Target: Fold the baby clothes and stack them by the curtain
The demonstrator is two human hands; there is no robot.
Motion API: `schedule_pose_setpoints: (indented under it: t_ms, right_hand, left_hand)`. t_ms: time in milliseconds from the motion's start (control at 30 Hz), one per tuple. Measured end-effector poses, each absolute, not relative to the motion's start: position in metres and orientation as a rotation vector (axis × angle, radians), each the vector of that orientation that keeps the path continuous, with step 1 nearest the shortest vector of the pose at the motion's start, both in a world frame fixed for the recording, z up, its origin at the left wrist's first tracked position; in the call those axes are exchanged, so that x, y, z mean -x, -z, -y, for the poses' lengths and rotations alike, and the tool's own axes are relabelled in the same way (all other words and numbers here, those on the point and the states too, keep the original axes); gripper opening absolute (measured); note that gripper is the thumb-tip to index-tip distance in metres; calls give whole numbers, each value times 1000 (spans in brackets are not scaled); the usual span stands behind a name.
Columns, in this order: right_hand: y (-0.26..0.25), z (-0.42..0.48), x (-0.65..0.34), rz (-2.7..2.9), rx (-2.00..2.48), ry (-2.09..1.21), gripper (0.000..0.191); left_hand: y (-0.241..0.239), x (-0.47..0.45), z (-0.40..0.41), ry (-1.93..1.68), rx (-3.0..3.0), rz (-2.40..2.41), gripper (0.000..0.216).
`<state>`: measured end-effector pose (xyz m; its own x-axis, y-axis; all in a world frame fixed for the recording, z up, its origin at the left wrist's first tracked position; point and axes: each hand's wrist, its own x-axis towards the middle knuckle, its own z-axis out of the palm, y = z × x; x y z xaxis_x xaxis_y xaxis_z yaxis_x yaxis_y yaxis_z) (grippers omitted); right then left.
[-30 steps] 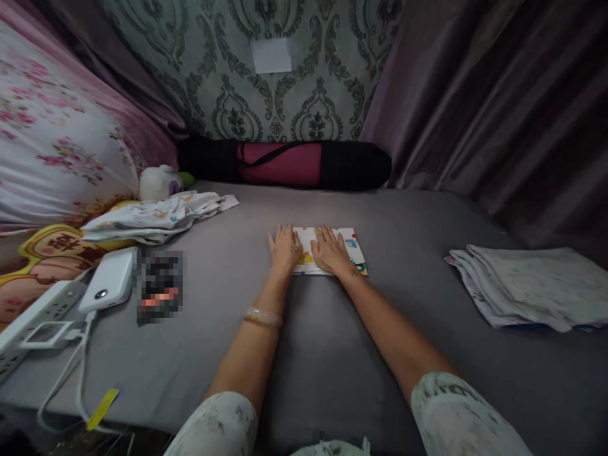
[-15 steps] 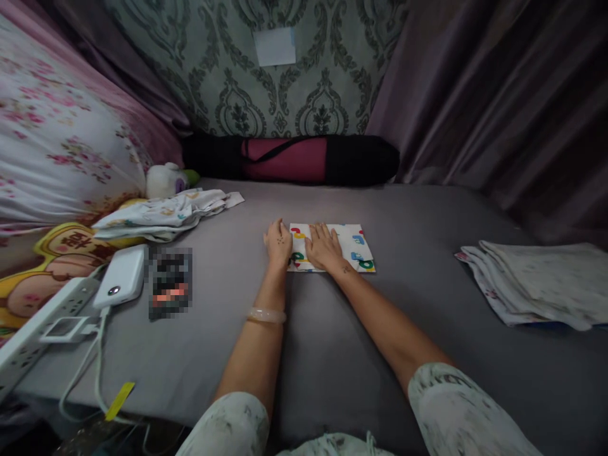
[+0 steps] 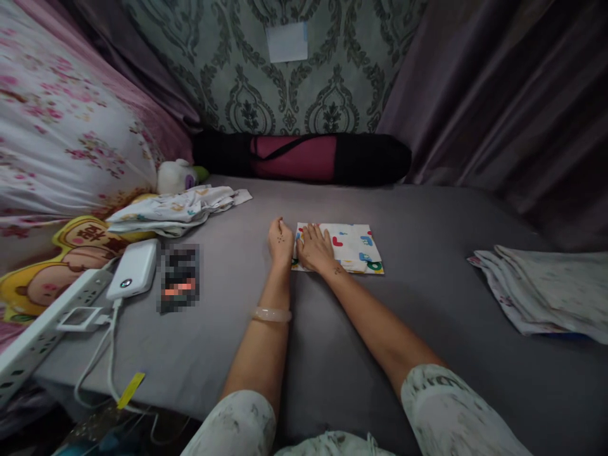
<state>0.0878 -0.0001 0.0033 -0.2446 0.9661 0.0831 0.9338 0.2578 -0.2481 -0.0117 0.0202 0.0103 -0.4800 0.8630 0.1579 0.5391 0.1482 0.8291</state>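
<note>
White printed cloth, patterned in red, blue, green and yellow, lies folded into a flat rectangle near the middle of the grey sheet. On its left part rests the right hand, palm down, fingers spread and released, pressing rather than grasping. Just beside the cloth's left edge is the left hand, its fingers curled inward; whether they pinch the edge cannot be told. A pale bangle circles the left forearm. Well apart on the right lies a stack of folded fabric. Over on the left are a crumpled patterned garment, a white power bank and a power strip. Behind everything, a long black and maroon bag lies along the patterned wall.
</note>
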Motion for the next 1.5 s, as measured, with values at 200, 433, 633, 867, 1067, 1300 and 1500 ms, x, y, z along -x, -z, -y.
schedule_pose_setpoints:
  t_ms: [200,433,633,867,1067,1300,1500]
  right_hand:
    - [-4,-3,-82,2336,1784,-168,57]
    - [5,0,-72,2485,1623,-127,64]
    - [-10,-6,-90,2284,1584,-324,53]
    - [-25,2,-171,2198,1808,-170,54]
    - [-7,13,-197,2314,1923,-153,54]
    - [1,13,-194,2263,1901,-163,52]
    - [-5,0,-209,2015,1878,-438,48]
  left_hand:
    - [-10,12,-20,-1254,-1330,-2085,47]
    - [-8,14,-21,-1292,-1325,-2077,48]
    - [-8,8,-22,-1277,-1419,-2071,47]
    - [-3,-28,-7,-843,-2051,-2009,45]
    - [6,-49,5,-390,-2347,-1942,55]
    - [6,-48,7,-296,-2342,-1979,58]
    - [5,-36,-2,-416,-2295,-1868,46]
